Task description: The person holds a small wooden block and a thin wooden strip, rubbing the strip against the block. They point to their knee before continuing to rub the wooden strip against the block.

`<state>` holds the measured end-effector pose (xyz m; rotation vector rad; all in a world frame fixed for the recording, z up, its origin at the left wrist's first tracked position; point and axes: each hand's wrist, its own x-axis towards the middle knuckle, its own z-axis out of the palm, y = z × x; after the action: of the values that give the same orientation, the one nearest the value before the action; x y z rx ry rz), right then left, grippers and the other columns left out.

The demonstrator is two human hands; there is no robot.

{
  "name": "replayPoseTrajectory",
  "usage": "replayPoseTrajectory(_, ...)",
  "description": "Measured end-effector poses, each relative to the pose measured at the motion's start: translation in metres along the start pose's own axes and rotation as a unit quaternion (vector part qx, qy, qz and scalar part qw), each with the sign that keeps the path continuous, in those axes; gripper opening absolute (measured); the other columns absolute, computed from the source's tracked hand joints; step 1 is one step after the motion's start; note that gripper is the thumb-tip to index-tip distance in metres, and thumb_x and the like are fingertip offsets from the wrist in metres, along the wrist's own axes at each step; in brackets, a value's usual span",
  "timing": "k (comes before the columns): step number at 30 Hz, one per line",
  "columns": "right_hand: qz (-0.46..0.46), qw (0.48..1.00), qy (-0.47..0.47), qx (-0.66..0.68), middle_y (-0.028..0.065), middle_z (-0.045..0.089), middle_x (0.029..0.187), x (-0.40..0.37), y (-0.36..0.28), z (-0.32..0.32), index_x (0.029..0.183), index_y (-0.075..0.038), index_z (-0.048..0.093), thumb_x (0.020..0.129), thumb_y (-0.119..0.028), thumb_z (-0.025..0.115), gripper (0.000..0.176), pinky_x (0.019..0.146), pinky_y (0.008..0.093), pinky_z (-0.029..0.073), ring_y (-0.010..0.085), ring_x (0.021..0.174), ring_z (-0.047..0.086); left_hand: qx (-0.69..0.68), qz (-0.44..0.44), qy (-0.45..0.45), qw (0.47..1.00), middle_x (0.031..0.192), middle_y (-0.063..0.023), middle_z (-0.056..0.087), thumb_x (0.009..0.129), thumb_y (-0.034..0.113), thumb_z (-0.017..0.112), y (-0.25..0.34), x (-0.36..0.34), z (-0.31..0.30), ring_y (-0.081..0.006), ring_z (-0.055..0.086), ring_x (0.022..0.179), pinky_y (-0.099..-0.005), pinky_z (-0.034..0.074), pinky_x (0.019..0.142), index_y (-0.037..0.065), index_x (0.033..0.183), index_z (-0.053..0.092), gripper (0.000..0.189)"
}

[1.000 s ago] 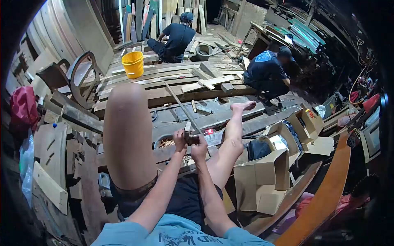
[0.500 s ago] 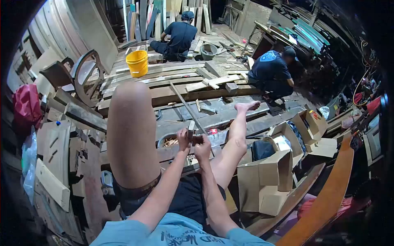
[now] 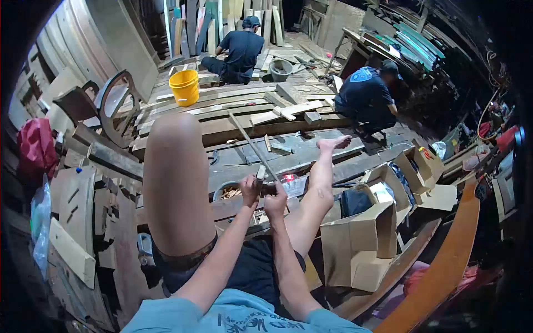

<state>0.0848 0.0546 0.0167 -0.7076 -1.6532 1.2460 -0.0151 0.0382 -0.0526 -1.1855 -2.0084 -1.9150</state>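
Observation:
My left hand (image 3: 249, 190) is closed round a small wooden piece (image 3: 261, 172), whose pale end stands up past my fingers. My right hand (image 3: 275, 202) is a closed fist right beside it, thumb up; I cannot tell what it grips, as the fingers hide it. A dark patch shows between the two hands. Just beyond them a long thin wooden strip (image 3: 250, 141) slants across the planks, its near end overlapping my right hand in this view. A round container of wood chips (image 3: 229, 192) stands to the left of my left hand.
Cardboard boxes (image 3: 358, 244) stand open to my right, beside a curved orange board (image 3: 444, 258). Two people crouch ahead, one at the back (image 3: 241, 53), one at right (image 3: 365, 100). A yellow bucket (image 3: 184, 89) sits on the planks; a wooden chair frame (image 3: 119, 105) is left.
My hands stay together in nearly the same place, with the right fist shifted very slightly. The wooden piece in my left hand is tilted a little differently.

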Motion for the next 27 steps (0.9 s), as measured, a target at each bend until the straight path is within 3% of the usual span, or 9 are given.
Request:
replayPoseTrajectory(2, -0.103, 0.993, 0.053, 0.029, 0.0040, 0.050, 0.066, 0.000, -0.004, 0.001, 0.074, 0.001, 0.049, 0.060, 0.015, 0.040, 0.021, 0.060, 0.0238, 0.041, 0.0111, 0.063, 0.048, -0.437, -0.284, 0.006, 0.853, 0.065, -0.0071, 0.056, 0.075, 0.021, 0.058, 0.007, 0.001, 0.004, -0.0241, 0.053, 0.055, -0.0326, 0.040, 0.047, 0.005, 0.081, 0.060, 0.018)
replayPoseTrajectory(4, -0.099, 0.989, 0.063, 0.090, 0.0025, 0.051, 0.068, -0.002, 0.007, 0.003, 0.073, 0.001, 0.049, 0.061, 0.017, 0.042, 0.021, 0.059, 0.0225, 0.041, 0.0098, 0.064, 0.048, 0.046, -0.015, -0.016, 0.999, 0.066, -0.0041, 0.057, 0.078, 0.028, 0.050, -0.020, -0.006, 0.006, -0.0171, 0.055, 0.057, -0.0288, 0.041, 0.048, 0.005, 0.078, 0.060, 0.025)
replayPoseTrajectory(6, 0.027, 0.995, 0.002, 0.096, 0.0024, 0.052, 0.071, -0.004, 0.016, 0.000, 0.073, 0.001, 0.050, 0.061, 0.017, 0.042, 0.021, 0.060, 0.0217, 0.041, 0.0096, 0.066, 0.049, -0.123, -0.149, -0.042, 0.980, 0.066, -0.0014, 0.056, 0.080, 0.030, 0.045, -0.026, -0.003, 0.007, -0.0123, 0.054, 0.058, -0.0266, 0.041, 0.048, 0.005, 0.077, 0.059, 0.029)
replayPoseTrajectory(8, -0.030, 0.999, -0.005, 0.031, 0.0021, 0.052, 0.071, 0.000, 0.024, -0.002, 0.074, 0.001, 0.050, 0.063, 0.016, 0.045, 0.019, 0.061, 0.0207, 0.041, 0.0089, 0.068, 0.050, 0.121, 0.053, 0.007, 0.991, 0.064, 0.0003, 0.054, 0.080, 0.027, 0.045, -0.013, -0.001, 0.002, -0.0095, 0.050, 0.055, -0.0240, 0.040, 0.048, 0.004, 0.073, 0.058, 0.027)
replayPoseTrajectory(10, -0.031, 0.986, 0.045, 0.160, 0.0011, 0.051, 0.070, -0.002, -0.010, 0.004, 0.074, 0.000, 0.050, 0.068, 0.013, 0.051, 0.014, 0.061, 0.0207, 0.042, 0.0088, 0.068, 0.050, -0.351, -0.275, -0.028, 0.894, 0.065, -0.0025, 0.055, 0.079, 0.023, 0.049, -0.013, -0.003, 0.006, -0.0126, 0.052, 0.058, -0.0270, 0.040, 0.053, 0.004, 0.076, 0.058, 0.021)
replayPoseTrajectory(15, 0.049, 0.996, -0.036, 0.060, 0.0044, 0.055, 0.076, -0.004, 0.013, 0.000, 0.075, 0.001, 0.053, 0.071, 0.010, 0.052, 0.010, 0.060, 0.0217, 0.041, 0.0093, 0.067, 0.051, 0.042, 0.084, 0.085, 0.992, 0.053, -0.0024, 0.047, 0.077, 0.023, 0.049, 0.006, 0.009, 0.000, -0.0120, 0.042, 0.046, -0.0293, 0.035, 0.045, 0.002, 0.062, 0.052, 0.026)
replayPoseTrajectory(19, 0.088, 0.948, 0.049, 0.301, 0.0033, 0.056, 0.081, -0.001, 0.010, -0.011, 0.088, -0.003, 0.052, 0.080, 0.007, 0.050, 0.013, 0.068, 0.0223, 0.043, 0.0104, 0.073, 0.052, -0.293, -0.281, 0.009, 0.914, 0.052, -0.0034, 0.049, 0.076, 0.026, 0.047, 0.023, 0.005, 0.005, -0.0109, 0.041, 0.048, -0.0287, 0.033, 0.045, 0.000, 0.061, 0.055, 0.031)
replayPoseTrajectory(22, 0.157, 0.823, 0.055, 0.543, 0.0059, 0.055, 0.090, -0.002, -0.006, -0.024, 0.097, -0.004, 0.050, 0.081, 0.008, 0.045, 0.020, 0.077, 0.0274, 0.044, 0.0149, 0.082, 0.054, -0.006, -0.069, 0.016, 0.997, 0.052, -0.0038, 0.049, 0.077, 0.026, 0.047, 0.010, 0.002, 0.007, -0.0102, 0.042, 0.049, -0.0277, 0.033, 0.045, -0.001, 0.065, 0.057, 0.031)
replayPoseTrajectory(27, 0.170, 0.732, -0.004, 0.660, 0.0096, 0.054, 0.095, -0.003, 0.007, -0.029, 0.115, -0.009, 0.043, 0.082, 0.006, 0.045, 0.036, 0.085, 0.0299, 0.045, 0.0190, 0.089, 0.054, -0.196, -0.187, 0.020, 0.962, 0.057, -0.0059, 0.053, 0.077, 0.020, 0.050, 0.010, 0.002, 0.014, -0.0109, 0.047, 0.052, -0.0281, 0.037, 0.049, 0.000, 0.067, 0.057, 0.024)
